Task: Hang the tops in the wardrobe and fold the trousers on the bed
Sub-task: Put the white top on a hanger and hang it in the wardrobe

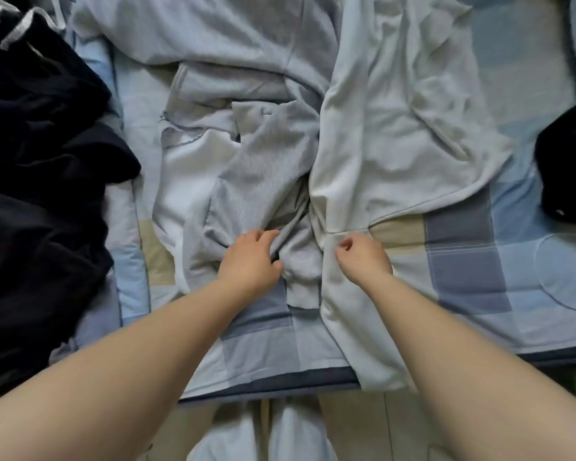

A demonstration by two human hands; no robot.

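A crumpled grey garment (263,161) lies in the middle of the bed, turned partly inside out with a white lining showing at its left. My left hand (250,257) grips a bunched fold at its near end. Beside it to the right lies a pale cream garment (403,128), whose near end hangs over the bed's front edge. My right hand (363,257) hovers over that garment's lower part with fingers loosely curled, holding nothing that I can see.
A heap of black clothes (40,194) with a white drawstring fills the bed's left side. Another black item (569,168) lies at the right edge. The checked blue and beige bed cover (479,267) shows between them. Floor lies below the bed's front edge.
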